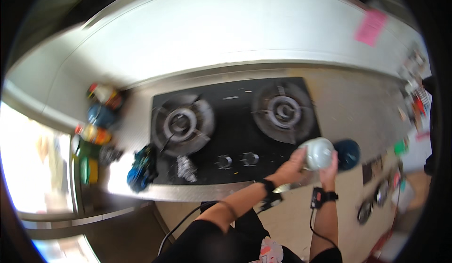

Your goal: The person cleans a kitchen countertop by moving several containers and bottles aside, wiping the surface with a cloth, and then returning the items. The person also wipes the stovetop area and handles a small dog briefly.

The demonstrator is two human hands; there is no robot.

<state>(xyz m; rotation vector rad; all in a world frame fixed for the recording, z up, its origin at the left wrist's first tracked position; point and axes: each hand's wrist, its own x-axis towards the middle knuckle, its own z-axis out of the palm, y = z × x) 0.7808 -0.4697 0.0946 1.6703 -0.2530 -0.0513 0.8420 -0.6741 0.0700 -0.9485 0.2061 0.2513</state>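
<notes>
Both my hands are around a pale, rounded, glossy vessel, perhaps a ceramic jar or bowl, at the front right corner of the black gas hob. My left hand grips its left side. On its lower right side is my right hand. Just right of it a dark blue round container stands on the metal counter, partly hidden by the vessel. Motion blur hides the vessel's finer details. Above and left of it lies the right burner, with no pan on it.
The left burner also carries no pan. Crumpled foil and a blue bundle lie near the hob's front left. Bottles and a blue pot line the counter's left side. A pink paper hangs on the wall.
</notes>
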